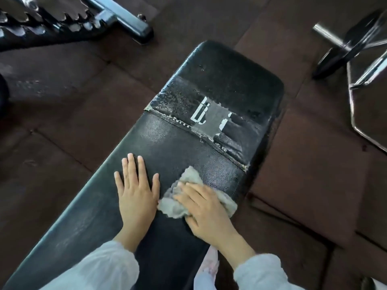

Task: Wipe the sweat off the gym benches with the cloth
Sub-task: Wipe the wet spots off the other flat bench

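A black padded gym bench (209,84) runs from the lower left to the upper middle, with a worn, torn band of upholstery across it. A crumpled grey cloth (188,178) lies on the pad below that band, near the bench's right edge. My right hand (205,208) presses flat on the cloth with straight fingers pointing up-left. My left hand (136,189) rests flat on the bare pad just left of the cloth, fingers spread and straight.
Dark brown rubber floor tiles (62,122) surround the bench. A black toothed adjuster frame (69,21) of another machine stands at the top left. A weight plate on a chrome bar (343,47) and a metal frame stand at the top right.
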The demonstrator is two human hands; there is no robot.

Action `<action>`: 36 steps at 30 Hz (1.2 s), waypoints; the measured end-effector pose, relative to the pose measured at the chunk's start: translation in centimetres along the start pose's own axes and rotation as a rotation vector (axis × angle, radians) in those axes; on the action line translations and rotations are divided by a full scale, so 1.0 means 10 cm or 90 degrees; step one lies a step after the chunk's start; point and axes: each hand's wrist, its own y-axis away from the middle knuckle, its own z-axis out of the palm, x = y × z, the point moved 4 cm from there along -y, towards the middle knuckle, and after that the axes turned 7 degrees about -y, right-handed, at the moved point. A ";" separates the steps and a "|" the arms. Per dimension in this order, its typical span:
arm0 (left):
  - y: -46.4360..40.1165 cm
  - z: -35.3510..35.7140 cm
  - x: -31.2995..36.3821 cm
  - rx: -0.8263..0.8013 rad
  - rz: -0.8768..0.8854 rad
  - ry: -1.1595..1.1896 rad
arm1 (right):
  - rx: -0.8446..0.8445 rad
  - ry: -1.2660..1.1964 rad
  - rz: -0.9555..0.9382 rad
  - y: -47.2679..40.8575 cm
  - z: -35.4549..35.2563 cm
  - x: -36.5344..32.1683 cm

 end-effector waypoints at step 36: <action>-0.81 0.06 0.88 0.034 -0.024 0.036 | 0.025 0.053 -0.019 -1.30 -0.97 1.46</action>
